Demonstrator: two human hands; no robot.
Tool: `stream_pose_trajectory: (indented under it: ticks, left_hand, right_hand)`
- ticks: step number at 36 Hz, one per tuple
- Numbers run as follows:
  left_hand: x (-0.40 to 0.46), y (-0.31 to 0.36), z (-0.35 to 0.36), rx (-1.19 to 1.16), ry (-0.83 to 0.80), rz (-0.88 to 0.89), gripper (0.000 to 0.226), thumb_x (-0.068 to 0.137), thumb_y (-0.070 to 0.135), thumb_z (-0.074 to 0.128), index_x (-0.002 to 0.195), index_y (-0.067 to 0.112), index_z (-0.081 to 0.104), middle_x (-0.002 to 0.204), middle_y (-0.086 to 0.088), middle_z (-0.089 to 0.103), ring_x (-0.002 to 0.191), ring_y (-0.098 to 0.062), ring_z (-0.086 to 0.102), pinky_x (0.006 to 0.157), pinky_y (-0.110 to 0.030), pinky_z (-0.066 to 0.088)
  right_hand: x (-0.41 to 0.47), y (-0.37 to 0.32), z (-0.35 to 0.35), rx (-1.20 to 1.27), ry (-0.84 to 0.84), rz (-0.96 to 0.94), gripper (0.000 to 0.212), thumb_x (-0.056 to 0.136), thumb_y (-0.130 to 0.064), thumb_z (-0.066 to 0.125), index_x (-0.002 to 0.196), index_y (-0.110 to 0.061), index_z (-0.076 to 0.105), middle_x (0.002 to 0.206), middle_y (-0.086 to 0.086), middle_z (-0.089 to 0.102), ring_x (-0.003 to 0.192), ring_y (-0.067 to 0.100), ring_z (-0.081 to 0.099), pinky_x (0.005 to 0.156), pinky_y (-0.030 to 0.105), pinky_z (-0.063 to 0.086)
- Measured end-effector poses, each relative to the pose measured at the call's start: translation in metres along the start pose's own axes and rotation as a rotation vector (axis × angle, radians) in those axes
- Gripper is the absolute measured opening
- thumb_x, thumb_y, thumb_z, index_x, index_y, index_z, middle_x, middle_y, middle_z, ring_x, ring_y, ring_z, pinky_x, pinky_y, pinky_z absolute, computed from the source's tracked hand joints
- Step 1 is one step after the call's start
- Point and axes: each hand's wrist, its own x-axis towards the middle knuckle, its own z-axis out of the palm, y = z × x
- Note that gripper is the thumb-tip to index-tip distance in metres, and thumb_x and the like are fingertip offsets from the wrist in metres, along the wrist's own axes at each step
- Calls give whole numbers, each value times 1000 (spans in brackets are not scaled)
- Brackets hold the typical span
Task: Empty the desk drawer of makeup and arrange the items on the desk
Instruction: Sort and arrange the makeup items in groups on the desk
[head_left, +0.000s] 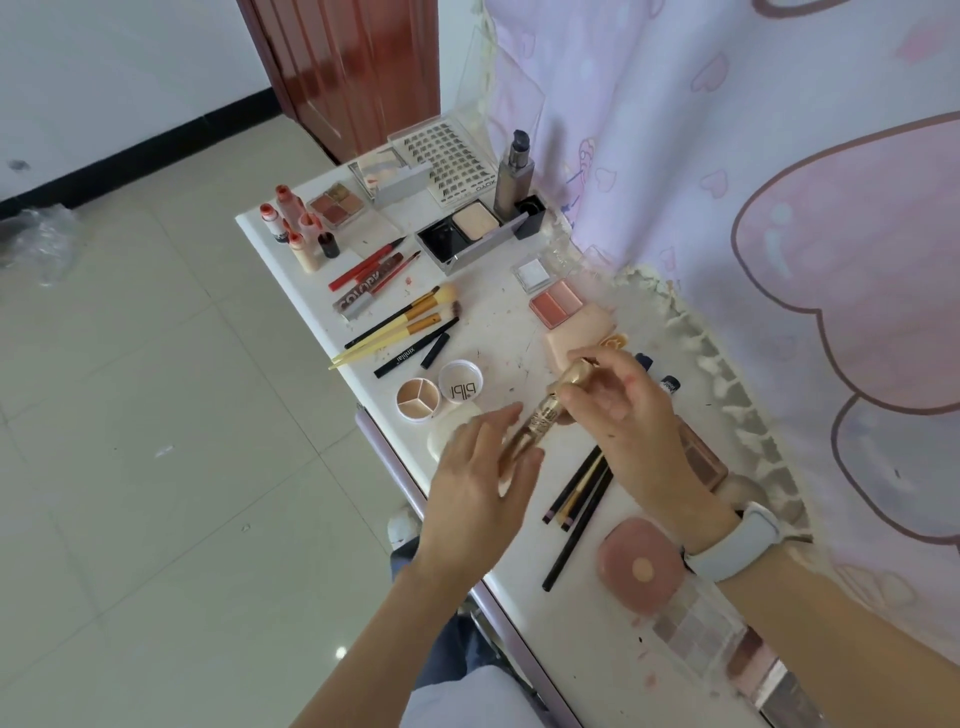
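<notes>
over the white desk (332, 291), the right hand (618, 415) pinches a gold tube (545, 410) by its cap while the left hand (478, 467), fingers relaxed and spread, touches its lower end.

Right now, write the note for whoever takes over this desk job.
Right hand: grip on the gold tube near its cap end, above the desk.
Left hand: fingers straight, touching the tube's lower end.
Done: brushes, lip tints, palettes and compacts already laid out.
Left: set the gold tube down. The drawer is out of view, so check it for leftovers.
</notes>
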Motion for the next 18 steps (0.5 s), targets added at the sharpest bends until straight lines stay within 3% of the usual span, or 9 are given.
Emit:
stream_pose_trajectory:
  ticks: [3, 6, 10, 15, 18]
  left_hand:
    - [4, 6, 0, 23, -27, -23, 40, 91, 40, 36, 113, 12, 55, 88, 11, 54, 70, -6, 47, 56, -24, 44]
    - [3, 3, -2, 132, -21, 32, 27, 92, 37, 35, 108, 19, 49, 84, 3, 60, 61, -15, 52, 45, -28, 44]
    - [-1, 2, -6, 228, -39, 72, 20, 93, 35, 39, 98, 19, 50, 70, 7, 57, 49, -11, 49, 35, -26, 39]
    - [0, -3, -11, 159, -76, 46, 33, 90, 44, 42, 90, 18, 62, 56, 17, 45, 45, -7, 38, 42, -10, 27]
    - [2, -5, -17, 89, -207, -19, 45, 88, 55, 34, 94, 20, 63, 52, 17, 40, 52, -11, 43, 48, -10, 26]
  right_hand:
    - [-2, -1, 6, 2, 6, 80, 16, 84, -5, 63, 91, -20, 60, 73, -7, 64, 68, 10, 62, 70, 27, 55]
    - [-2, 2, 4, -186, -7, 67, 4, 88, -22, 60, 85, -21, 57, 61, -8, 51, 52, 1, 45, 58, 15, 41]
    - [-5, 8, 6, -261, -21, 115, 17, 90, -35, 52, 82, -20, 49, 52, 0, 39, 41, 5, 29, 45, 13, 29]
    - [-12, 11, 7, -292, -58, 66, 13, 95, -27, 45, 83, -21, 45, 54, 2, 38, 42, 4, 29, 44, 15, 29]
    - [-15, 11, 5, -323, -93, 23, 14, 96, -23, 42, 82, -23, 42, 54, 1, 40, 44, 6, 33, 45, 15, 31]
